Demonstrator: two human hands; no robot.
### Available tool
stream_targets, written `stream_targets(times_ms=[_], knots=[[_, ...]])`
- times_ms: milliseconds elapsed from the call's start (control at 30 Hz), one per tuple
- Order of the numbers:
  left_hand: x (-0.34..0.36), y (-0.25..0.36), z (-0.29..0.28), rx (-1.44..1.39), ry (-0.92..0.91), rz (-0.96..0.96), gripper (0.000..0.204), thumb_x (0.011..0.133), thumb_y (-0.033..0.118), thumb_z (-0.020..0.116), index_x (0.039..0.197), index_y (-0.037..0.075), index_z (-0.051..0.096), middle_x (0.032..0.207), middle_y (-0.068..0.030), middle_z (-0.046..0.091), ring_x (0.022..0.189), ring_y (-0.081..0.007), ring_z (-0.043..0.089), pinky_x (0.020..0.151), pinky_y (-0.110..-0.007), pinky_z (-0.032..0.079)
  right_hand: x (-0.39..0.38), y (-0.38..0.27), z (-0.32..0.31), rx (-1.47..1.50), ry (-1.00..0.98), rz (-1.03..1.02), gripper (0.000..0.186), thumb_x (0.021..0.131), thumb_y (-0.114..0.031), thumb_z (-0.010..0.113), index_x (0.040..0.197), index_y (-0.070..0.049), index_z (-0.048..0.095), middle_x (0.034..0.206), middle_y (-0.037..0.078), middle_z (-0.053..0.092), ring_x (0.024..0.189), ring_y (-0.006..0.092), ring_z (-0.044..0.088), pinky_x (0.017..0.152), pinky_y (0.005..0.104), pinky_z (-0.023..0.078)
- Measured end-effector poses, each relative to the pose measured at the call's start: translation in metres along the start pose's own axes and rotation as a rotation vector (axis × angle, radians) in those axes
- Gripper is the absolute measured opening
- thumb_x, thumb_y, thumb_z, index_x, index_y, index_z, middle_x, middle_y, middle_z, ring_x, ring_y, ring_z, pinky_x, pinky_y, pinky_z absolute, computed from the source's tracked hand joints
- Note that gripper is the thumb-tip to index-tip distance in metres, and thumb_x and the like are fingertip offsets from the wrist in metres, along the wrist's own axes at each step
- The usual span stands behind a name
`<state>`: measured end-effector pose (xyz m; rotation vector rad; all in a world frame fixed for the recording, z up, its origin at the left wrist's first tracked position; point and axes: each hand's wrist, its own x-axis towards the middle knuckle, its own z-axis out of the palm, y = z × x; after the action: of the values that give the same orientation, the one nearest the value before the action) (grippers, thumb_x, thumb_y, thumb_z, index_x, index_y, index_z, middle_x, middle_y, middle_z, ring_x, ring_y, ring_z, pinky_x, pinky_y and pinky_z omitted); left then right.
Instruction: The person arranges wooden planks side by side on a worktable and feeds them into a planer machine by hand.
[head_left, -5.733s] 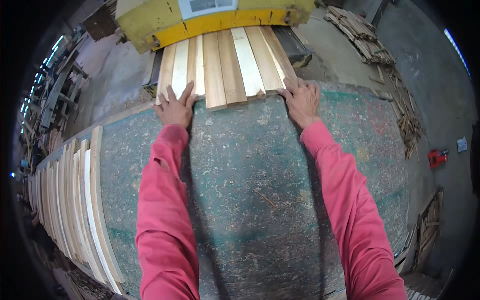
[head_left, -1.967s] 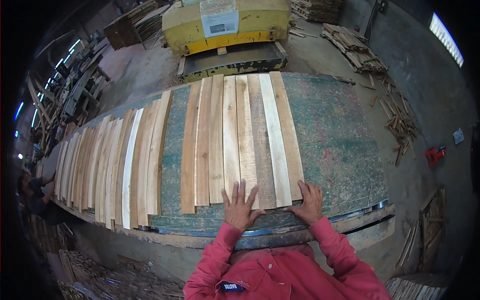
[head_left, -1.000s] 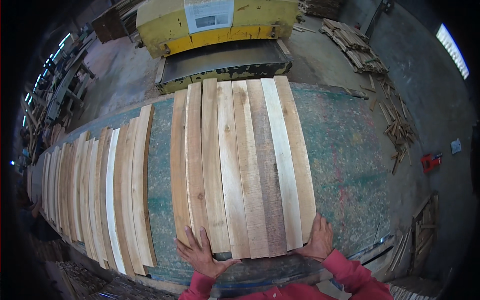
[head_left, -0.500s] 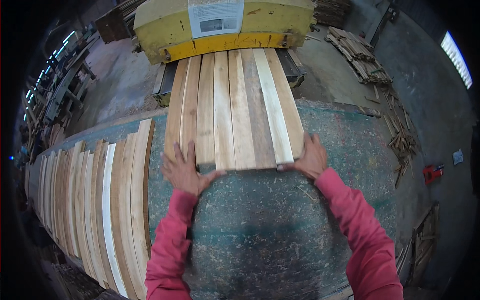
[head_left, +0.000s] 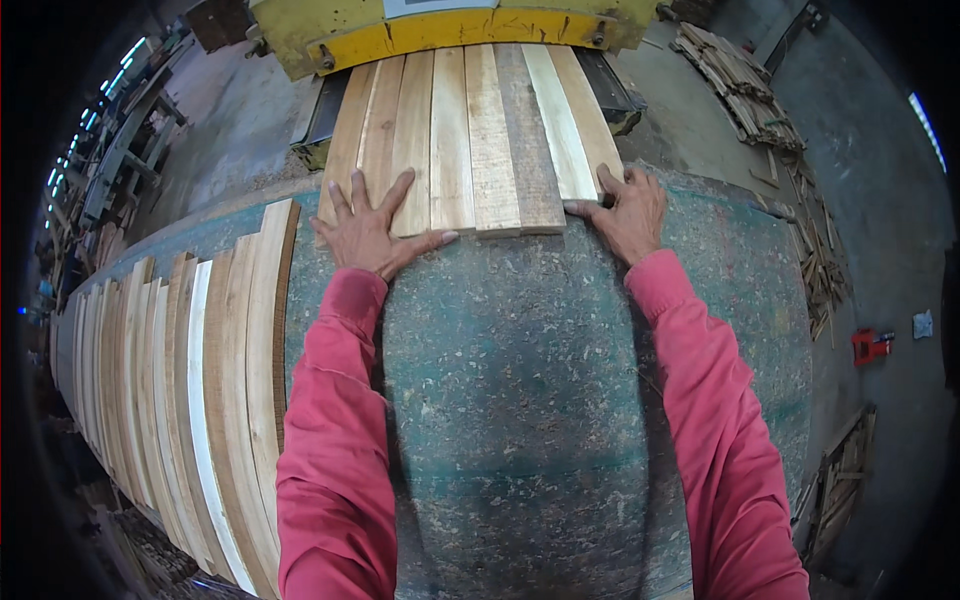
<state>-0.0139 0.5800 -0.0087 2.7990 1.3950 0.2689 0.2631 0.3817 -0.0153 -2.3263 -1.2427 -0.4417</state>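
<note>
- Head view: a yellow machine (head_left: 440, 40) spans the top, with a white sheet (head_left: 440, 6) on its front, only partly in view.
- A row of boards (head_left: 450, 150), eight side by side in brown, grey-brown and pale tones, runs out from beneath the yellow machine's front edge; its far ends are hidden there. The near ends are uneven and lie over the edge of the green table (head_left: 510, 340) nearest the yellow machine.
- The left hand (head_left: 368, 230) lies spread on the row's left boards, at the end away from the yellow machine, fingers pointing toward it and thumb stretched along the board ends. It is not clenched.
- The right hand (head_left: 632, 215) is at the row's right near corner, facing the yellow machine, fingers along the outer board and thumb by its end. Whether it grips or only pushes, I cannot tell.
- Pink sleeves (head_left: 330, 450) cover both forearms.
- A second row of boards (head_left: 235, 370) lies on the table, left and nearer than the yellow machine.
- Right of the yellow machine, stacked wood (head_left: 735, 85) lies on the floor; nearer are loose sticks (head_left: 820, 260) and a red object (head_left: 870, 346).
</note>
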Motion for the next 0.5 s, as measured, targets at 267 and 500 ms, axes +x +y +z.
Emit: stream_targets(times_ms=[267,500], knots=[[0.024,-0.004,0.009,0.038,0.039,0.035,0.108,0.053,0.097,0.061,0.150,0.054,0.039,0.165,-0.0177,0.025,0.153,-0.0466,0.015,0.112,-0.079,0.005,0.027,0.000,0.013,-0.024,-0.057,0.050,0.074,0.070,-0.059,0.081,0.126,-0.012,0.072,0.108,0.016,0.059,0.106,0.0331,0.048,0.096,0.0432,0.039],[0.061,-0.022,0.001,0.031,0.017,0.040,0.110,0.053,0.097,0.061,0.151,0.053,0.038,0.165,-0.0180,0.025,0.154,-0.0449,0.013,0.113,-0.079,0.006,0.064,-0.021,0.012,-0.052,-0.245,0.068,0.066,0.086,-0.060,0.067,0.132,-0.013,0.067,0.126,0.022,0.060,0.117,0.0387,0.050,0.101,0.0483,0.039]])
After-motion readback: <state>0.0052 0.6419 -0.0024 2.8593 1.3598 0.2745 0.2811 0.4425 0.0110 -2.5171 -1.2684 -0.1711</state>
